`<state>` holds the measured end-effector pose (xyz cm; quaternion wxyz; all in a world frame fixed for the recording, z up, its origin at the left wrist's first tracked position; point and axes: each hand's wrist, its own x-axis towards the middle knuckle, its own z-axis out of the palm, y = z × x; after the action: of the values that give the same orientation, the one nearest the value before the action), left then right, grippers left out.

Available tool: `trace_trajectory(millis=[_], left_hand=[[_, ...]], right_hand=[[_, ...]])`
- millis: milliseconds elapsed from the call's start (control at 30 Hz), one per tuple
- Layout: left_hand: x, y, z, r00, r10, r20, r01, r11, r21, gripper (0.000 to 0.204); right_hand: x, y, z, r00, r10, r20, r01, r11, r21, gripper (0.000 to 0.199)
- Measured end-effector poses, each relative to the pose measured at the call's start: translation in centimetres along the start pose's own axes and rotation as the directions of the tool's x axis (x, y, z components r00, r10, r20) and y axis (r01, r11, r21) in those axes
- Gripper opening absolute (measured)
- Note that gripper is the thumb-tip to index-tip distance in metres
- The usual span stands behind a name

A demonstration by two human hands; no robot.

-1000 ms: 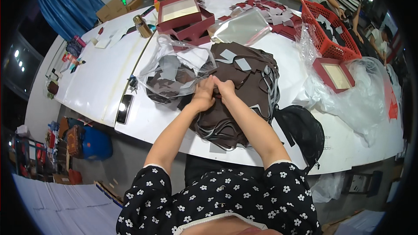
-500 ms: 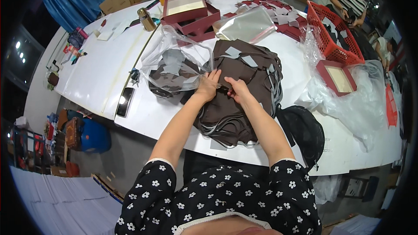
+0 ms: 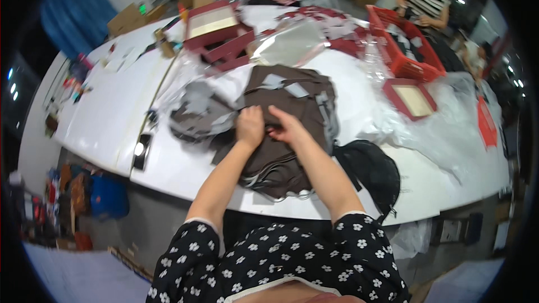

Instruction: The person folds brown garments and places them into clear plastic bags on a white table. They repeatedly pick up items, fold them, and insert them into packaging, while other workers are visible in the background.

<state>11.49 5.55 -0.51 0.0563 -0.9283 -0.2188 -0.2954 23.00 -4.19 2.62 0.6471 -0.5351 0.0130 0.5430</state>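
A thick stack of dark brown cloth pieces [image 3: 303, 100] with grey cord-like edging lies on the table in front of me. My left hand [image 3: 250, 127] is on its left side, fingers curled down and closed on brown cloth. Beside it, my right hand [image 3: 287, 128] hovers over the stack, its thumb raised apart from its bent fingers; I see nothing held there. Two grey patches [image 3: 296, 90] lie atop the far part of the stack. To the left sits a clear plastic bag [image 3: 185, 85] with brown and grey cloth [image 3: 196, 113] bunched in it.
A black bag [image 3: 370, 171] lies right of the stack. Maroon boxes [image 3: 222, 36] and a red basket [image 3: 410, 56] stand farther back. A phone [image 3: 141, 151] rests near the left front edge. Plastic sheeting [image 3: 426, 129] covers the right side. Two people work across the table.
The whole view has shifted and blurred with head movement. My left fingers, stretched near the plastic bag before, are now curled in. My right thumb has lifted away from its fingers.
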Motion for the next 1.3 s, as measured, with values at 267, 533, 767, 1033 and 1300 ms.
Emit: trace_trajectory(millis=[267, 533, 767, 1033, 1300], left_hand=[[2.3, -1.8, -0.6, 0.9, 0.136, 0.413, -0.144, 0.99, -0.013, 0.009], [5.6, -1.0, -1.1, 0.705, 0.13, 0.697, -0.277, 0.955, 0.102, 0.016], [6.6, -1.6, -1.7, 0.65, 0.263, 0.713, -0.386, 0.922, 0.011, 0.015], [5.9, -3.0, -2.6, 0.684, 0.364, 0.632, -0.33, 0.927, -0.177, 0.017], [6.4, -5.4, -2.4, 0.761, 0.306, 0.572, -0.272, 0.951, -0.147, 0.016]], right_hand=[[1.7, 1.2, -1.3, 0.987, -0.097, 0.131, 0.117, 0.981, -0.153, 0.029], [1.9, 3.4, -0.5, 0.89, -0.451, -0.071, 0.365, 0.796, -0.483, 0.039], [1.0, 1.5, -1.8, 0.981, -0.186, 0.045, 0.191, 0.946, -0.262, 0.033], [0.1, 0.1, -2.8, 0.978, -0.062, 0.197, 0.101, 0.976, -0.195, 0.031], [-1.4, 1.9, -6.6, 0.865, -0.058, 0.499, 0.024, 0.997, 0.074, 0.026]])
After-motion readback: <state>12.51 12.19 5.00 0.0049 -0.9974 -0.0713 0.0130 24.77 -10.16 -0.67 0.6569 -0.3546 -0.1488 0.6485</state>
